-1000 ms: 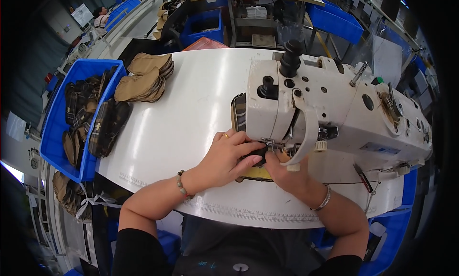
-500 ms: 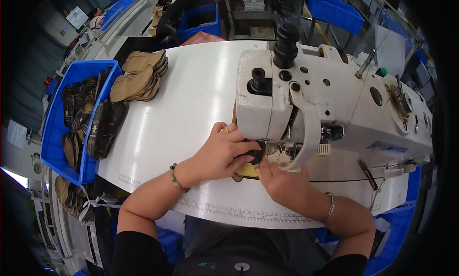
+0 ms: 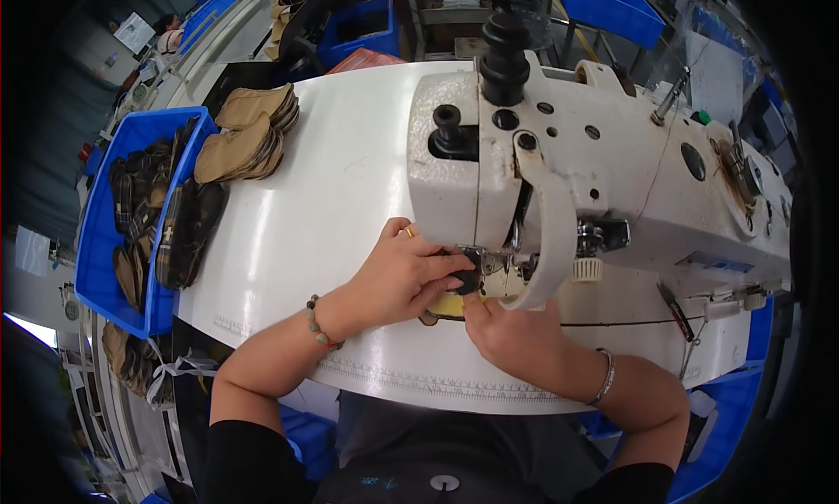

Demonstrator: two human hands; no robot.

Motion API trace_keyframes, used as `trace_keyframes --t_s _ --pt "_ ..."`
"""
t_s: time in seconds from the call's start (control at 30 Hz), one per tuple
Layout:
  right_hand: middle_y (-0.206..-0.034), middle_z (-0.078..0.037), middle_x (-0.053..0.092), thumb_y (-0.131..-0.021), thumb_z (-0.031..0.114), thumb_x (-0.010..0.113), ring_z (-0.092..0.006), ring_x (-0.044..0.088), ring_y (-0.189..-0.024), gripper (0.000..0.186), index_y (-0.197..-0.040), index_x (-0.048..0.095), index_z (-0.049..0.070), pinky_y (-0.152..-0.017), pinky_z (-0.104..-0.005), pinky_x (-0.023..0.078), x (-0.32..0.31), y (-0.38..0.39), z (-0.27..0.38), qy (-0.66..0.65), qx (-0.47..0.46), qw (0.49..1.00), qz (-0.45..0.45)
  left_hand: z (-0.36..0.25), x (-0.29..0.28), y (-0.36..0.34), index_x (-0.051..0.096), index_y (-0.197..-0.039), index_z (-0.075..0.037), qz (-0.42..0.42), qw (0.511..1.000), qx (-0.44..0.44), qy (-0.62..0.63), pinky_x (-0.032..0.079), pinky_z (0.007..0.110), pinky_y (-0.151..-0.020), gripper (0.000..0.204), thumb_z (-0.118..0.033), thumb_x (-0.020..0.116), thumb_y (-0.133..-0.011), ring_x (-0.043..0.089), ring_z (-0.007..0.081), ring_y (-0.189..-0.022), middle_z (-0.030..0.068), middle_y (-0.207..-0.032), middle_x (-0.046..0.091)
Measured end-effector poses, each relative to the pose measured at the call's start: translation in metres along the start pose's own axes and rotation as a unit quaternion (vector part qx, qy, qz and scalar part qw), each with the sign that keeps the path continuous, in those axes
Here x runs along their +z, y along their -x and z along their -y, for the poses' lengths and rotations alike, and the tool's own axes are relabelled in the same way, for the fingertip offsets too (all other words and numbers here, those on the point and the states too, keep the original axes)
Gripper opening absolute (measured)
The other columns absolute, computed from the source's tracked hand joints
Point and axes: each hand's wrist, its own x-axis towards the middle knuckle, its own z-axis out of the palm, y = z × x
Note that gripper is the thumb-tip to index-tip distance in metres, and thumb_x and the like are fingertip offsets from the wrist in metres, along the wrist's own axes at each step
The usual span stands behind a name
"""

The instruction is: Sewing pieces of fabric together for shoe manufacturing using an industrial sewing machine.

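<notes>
At the needle end of a white sewing machine, both my hands are closed on a small shoe piece, dark on top with a yellow area below. My left hand pinches the dark part between thumb and fingers, left of the presser foot. On its right front edge, my right hand grips the work with thumb and bent fingers, partly behind the machine's curved white guard. Most of the piece is hidden under my fingers and the machine head.
A blue bin of dark plaid shoe uppers stands left of the white table. One dark shoe piece leans over its rim. Tan insoles lie stacked beside it. Thread snips rest right of my right hand.
The whole view has shifted slightly, with the machine now further left and higher in it. Both hands keep their grip on the shoe piece, almost unmoved against the machine.
</notes>
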Motion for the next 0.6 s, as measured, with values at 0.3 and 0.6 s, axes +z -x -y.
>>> trace_keyframes --t_s 0.3,0.6 --pt "-0.058 -0.005 0.060 -0.076 0.009 0.063 -0.0207 0.059 -0.044 0.018 -0.092 0.068 0.002 -0.038 -0.0358 0.044 0.015 -0.011 -0.008 -0.027 0.016 0.998 -0.047 -0.002 -0.010 -0.010 0.075 -0.105 -0.014 -0.012 1.000 -0.007 -0.022 0.037 0.043 -0.091 0.023 -0.017 0.075 -0.083 0.063 0.0219 -0.095 0.0004 -0.100 0.072" --pt "-0.064 -0.007 0.064 -0.084 0.010 0.062 -0.0244 0.065 -0.052 0.009 -0.090 0.066 0.004 -0.044 -0.0367 0.050 0.010 -0.013 -0.011 -0.083 0.032 0.994 -0.062 -0.006 -0.021 -0.020 0.077 -0.098 -0.013 0.070 0.985 -0.141 0.068 0.036 0.040 -0.092 0.015 -0.020 0.072 -0.086 0.062 0.0258 -0.090 0.0043 -0.089 0.070"
